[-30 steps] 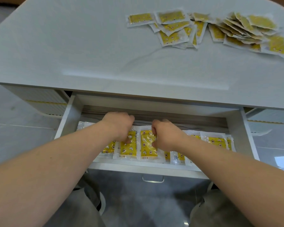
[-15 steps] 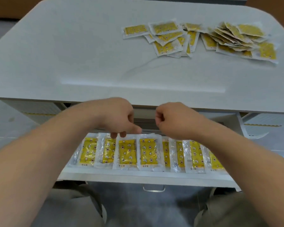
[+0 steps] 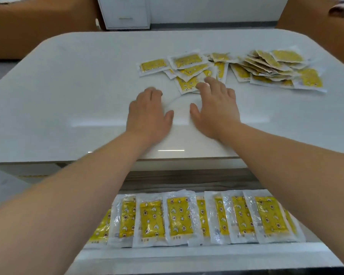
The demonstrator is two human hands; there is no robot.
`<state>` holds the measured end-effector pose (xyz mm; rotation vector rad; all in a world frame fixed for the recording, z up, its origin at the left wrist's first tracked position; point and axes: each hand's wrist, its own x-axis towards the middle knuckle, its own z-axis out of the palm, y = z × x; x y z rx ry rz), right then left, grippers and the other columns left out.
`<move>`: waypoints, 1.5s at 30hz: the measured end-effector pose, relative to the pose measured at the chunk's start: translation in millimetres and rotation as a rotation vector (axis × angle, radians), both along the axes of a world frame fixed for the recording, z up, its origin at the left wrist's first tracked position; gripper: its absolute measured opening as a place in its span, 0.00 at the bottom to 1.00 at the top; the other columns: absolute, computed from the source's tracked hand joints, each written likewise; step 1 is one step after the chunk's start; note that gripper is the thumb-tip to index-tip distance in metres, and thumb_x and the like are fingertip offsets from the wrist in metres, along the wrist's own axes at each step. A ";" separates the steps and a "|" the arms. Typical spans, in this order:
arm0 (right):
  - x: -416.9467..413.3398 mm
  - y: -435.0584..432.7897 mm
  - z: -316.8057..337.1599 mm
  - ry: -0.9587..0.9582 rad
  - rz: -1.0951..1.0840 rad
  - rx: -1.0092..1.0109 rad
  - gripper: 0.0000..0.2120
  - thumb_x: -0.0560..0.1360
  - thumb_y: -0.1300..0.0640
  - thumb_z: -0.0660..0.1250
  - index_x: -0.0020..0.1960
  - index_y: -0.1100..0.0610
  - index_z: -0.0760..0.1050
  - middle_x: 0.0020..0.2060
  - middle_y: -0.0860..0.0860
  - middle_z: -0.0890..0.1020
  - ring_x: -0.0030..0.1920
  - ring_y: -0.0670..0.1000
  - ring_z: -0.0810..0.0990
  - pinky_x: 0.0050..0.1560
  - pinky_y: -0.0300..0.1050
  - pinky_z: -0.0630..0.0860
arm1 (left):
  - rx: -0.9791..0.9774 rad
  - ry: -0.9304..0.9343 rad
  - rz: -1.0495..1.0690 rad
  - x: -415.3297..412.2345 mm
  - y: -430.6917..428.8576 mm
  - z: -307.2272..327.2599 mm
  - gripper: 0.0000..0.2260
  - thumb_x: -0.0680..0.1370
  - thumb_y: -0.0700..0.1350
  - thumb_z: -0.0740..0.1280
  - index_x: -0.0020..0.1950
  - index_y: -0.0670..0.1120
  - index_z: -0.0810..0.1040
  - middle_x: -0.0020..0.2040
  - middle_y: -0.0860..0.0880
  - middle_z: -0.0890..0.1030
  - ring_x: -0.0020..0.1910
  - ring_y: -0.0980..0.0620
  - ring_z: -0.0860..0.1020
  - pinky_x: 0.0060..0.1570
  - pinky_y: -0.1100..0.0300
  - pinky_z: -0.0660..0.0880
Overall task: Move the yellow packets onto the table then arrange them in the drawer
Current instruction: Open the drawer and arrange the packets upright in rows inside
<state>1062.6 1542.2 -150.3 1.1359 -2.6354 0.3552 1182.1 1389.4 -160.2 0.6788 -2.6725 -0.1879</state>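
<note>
A loose heap of yellow packets (image 3: 232, 70) lies on the far right part of the white table (image 3: 68, 100). My right hand (image 3: 214, 108) hovers over the table with fingers spread, its fingertips at the nearest packet of the heap (image 3: 187, 83). Just left of it, my left hand (image 3: 149, 114) is spread flat and holds nothing. Below the table's front edge the open drawer (image 3: 187, 257) holds a neat overlapping row of yellow packets (image 3: 177, 217). My forearms hide the row's two ends.
Brown sofas (image 3: 38, 26) stand beyond the table at the left and right. A white cabinet (image 3: 125, 12) stands against the far wall. Grey floor shows at the left of the drawer.
Both hands have left the drawer, opened and reached forward over the table toward the heap. The view has tilted up, so the room beyond shows.
</note>
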 end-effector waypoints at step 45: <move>79.6 56.2 23.0 -0.241 0.008 0.210 0.21 0.85 0.43 0.51 0.62 0.53 0.78 0.54 0.55 0.74 0.54 0.58 0.77 0.52 0.54 0.77 | -0.109 -0.356 0.080 108.6 62.5 40.8 0.11 0.83 0.49 0.58 0.62 0.50 0.77 0.55 0.47 0.75 0.55 0.45 0.74 0.47 0.54 0.66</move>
